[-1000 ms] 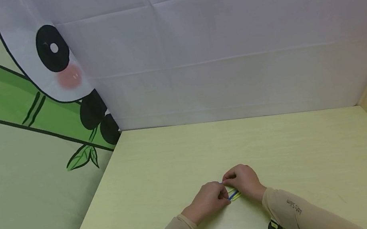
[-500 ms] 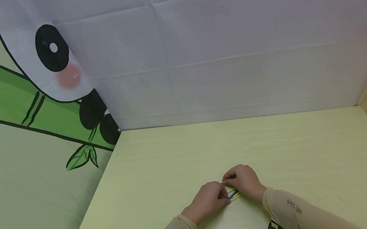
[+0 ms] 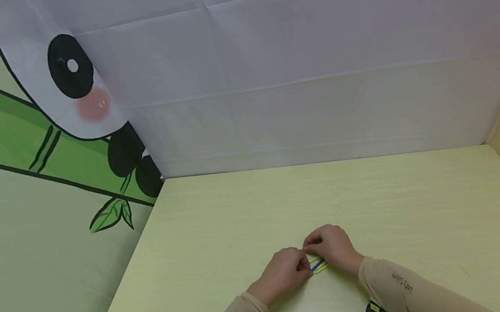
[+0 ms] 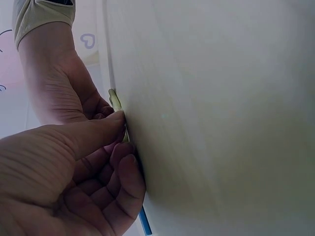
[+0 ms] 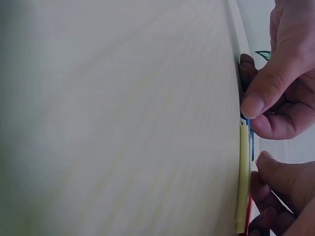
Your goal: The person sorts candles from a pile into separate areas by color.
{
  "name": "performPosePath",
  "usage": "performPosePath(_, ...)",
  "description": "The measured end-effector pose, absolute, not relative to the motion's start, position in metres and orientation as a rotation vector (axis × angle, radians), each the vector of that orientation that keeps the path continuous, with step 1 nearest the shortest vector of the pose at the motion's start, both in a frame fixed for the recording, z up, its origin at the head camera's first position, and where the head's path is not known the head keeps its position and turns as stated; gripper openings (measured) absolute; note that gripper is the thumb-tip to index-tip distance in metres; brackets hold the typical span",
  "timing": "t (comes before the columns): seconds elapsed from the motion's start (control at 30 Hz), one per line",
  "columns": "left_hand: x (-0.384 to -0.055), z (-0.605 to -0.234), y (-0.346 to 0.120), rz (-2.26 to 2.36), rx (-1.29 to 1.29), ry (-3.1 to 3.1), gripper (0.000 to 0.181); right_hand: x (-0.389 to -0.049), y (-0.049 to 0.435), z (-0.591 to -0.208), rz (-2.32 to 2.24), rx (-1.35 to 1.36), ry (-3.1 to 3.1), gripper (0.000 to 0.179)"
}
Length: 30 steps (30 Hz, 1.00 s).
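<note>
Several thin sticks lie on the table between the hands: a blue stick runs slantwise by yellow sticks. My left hand has its thumb and fingers curled at the blue pieces, pinching one; a blue stick pokes out below its fingers in the left wrist view. My right hand bends over from the far side, its thumb and forefinger pinching a small blue end by the left fingertips. In the right wrist view, a yellow stick lies flat, with a red edge behind it. The fingers hide much of the sticks.
The pale wooden table reaches back to a white cloth wall. Panda and bamboo artwork covers the left side. A black wrist device hangs below the right sleeve.
</note>
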<state>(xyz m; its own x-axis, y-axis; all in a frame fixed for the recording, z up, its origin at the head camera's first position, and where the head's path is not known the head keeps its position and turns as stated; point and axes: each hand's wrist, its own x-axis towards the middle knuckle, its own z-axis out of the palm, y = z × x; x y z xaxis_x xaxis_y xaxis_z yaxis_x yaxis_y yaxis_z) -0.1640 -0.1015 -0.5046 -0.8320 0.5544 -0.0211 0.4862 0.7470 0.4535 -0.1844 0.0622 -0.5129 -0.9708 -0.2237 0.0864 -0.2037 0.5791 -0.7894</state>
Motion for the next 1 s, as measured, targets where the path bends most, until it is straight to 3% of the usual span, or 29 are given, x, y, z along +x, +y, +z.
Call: performPosePath(1.0,-0.1647,-0.5069,-0.1035,0.649,0.884,2.836,0.013,-0.1849,0.0678,-0.5154,-1.403,-0.323,2.792,0.011)
